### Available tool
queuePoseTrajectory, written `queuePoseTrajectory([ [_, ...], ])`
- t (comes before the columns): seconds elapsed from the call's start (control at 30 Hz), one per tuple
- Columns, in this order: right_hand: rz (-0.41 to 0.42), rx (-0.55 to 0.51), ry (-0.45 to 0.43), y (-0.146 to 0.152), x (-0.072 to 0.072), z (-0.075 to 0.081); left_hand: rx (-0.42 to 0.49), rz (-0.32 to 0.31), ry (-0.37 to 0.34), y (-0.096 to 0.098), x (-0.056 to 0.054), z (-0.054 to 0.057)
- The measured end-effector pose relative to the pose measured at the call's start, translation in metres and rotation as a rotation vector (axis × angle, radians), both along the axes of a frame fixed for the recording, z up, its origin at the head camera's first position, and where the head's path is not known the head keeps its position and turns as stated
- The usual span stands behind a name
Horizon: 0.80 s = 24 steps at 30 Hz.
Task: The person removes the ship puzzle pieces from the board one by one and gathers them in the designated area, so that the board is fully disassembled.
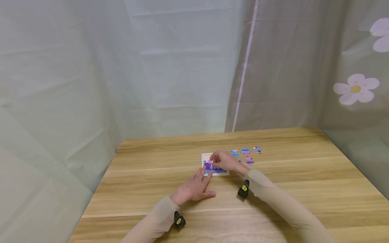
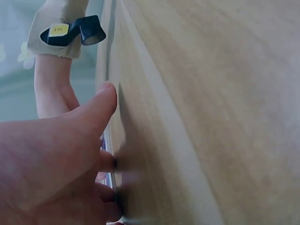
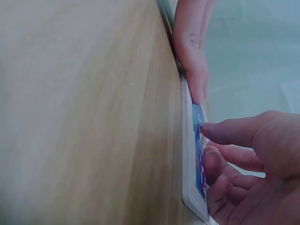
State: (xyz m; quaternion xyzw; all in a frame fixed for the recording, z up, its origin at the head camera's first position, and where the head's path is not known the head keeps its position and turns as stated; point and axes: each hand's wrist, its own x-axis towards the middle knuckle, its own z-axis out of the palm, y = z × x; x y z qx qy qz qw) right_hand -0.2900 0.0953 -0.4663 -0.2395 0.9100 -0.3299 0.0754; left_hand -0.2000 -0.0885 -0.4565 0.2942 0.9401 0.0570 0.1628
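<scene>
A white-framed jigsaw puzzle (image 1: 220,171) lies flat on the wooden table, its lower part filled with purple and blue picture. My left hand (image 1: 196,188) is spread, fingertips resting on the frame's near left corner, thumb stretched out over the wood. From above, my right hand (image 1: 225,161) reaches over the puzzle and pinches a small pinkish puzzle piece (image 1: 210,162) between thumb and fingers, low against the picture. In the right wrist view the thumb (image 3: 225,132) is down at the puzzle surface; the fingers hide most of the piece.
Several loose puzzle pieces (image 1: 245,151) lie right of the frame, among them a pink and purple one (image 1: 249,160). Each wrist wears a black camera (image 1: 179,221). Pale curtains (image 1: 182,67) hang behind the wooden table (image 1: 146,182).
</scene>
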Motion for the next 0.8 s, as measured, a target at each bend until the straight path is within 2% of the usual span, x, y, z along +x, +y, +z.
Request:
queuePoseTrajectory([
  [0.17, -0.009, 0.001, -0.023, -0.0036, -0.0036, -0.0017, -0.018, 0.012, 0.011, 0.0023, 0.0010, -0.0020],
  [0.43, -0.004, -0.083, -0.051, -0.0052, -0.0055, -0.0072, -0.035, 0.038, -0.006, 0.0054, 0.0024, -0.0003],
  [0.6, -0.015, -0.134, -0.049, -0.0073, -0.0055, -0.0058, -0.046, 0.035, 0.013, 0.0060, 0.0030, 0.0034],
  [0.8, -0.037, -0.129, -0.053, -0.0100, -0.0061, -0.0036, -0.049, 0.031, 0.040, 0.0061, 0.0043, 0.0050],
])
